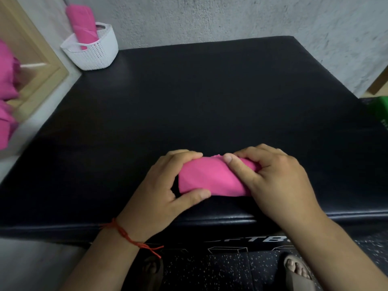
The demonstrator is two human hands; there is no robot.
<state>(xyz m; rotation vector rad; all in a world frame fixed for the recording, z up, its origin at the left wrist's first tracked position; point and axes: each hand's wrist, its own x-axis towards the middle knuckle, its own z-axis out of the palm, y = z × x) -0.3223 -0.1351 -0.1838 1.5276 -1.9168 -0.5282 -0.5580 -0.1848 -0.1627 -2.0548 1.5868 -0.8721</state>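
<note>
Head view: left hand (165,190) and right hand (273,181) grip pink roll (210,179) lying left-to-right.

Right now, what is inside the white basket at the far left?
A rolled pink cloth stands tilted in the white basket, its top well above the rim. The basket wall hides its lower end and the bottom, so anything else inside cannot be seen.

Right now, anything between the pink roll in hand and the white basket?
Nothing visible. The left hand and right hand hold the roll near the pad's front edge; no object shows on the pad between it and the basket at the far left corner. A second roll leans in the basket, taking some room.
</note>
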